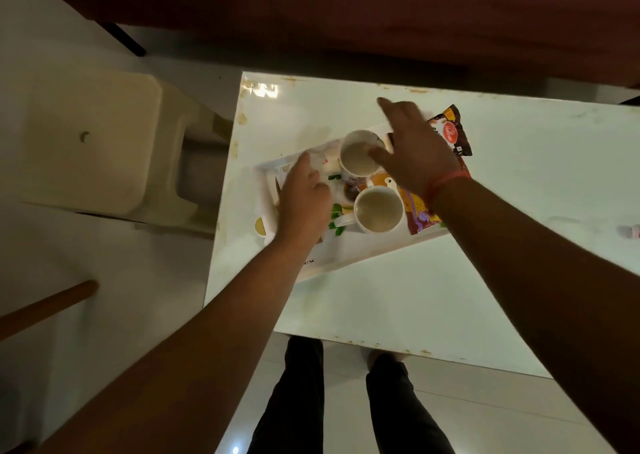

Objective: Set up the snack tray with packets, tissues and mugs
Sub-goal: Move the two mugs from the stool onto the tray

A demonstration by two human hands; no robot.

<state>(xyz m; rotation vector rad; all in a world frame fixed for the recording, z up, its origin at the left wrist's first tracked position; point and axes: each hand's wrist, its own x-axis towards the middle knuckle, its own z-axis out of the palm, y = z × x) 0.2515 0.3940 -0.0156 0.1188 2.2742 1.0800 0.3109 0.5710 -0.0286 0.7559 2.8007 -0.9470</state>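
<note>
A white printed tray [346, 256] lies at an angle on the white table [415, 297]. Two empty white mugs stand on it: the far mug [358, 157] and the near mug [377, 209]. A dark brown snack packet [453, 131] lies at the tray's far right, and a colourful packet [420, 214] lies beside the near mug. My left hand [303, 200] reaches over the tray's left part, its fingers by a white tissue [322, 159]. My right hand [412, 141] hovers spread over the far mug and the brown packet, partly hiding both.
A cream plastic stool [100, 148] stands left of the table. A wooden leg [48, 308] shows at the lower left. Dark brown furniture [346, 13] spans the back. My legs [346, 401] stand at the table's near edge. A small object [632, 231] lies at far right.
</note>
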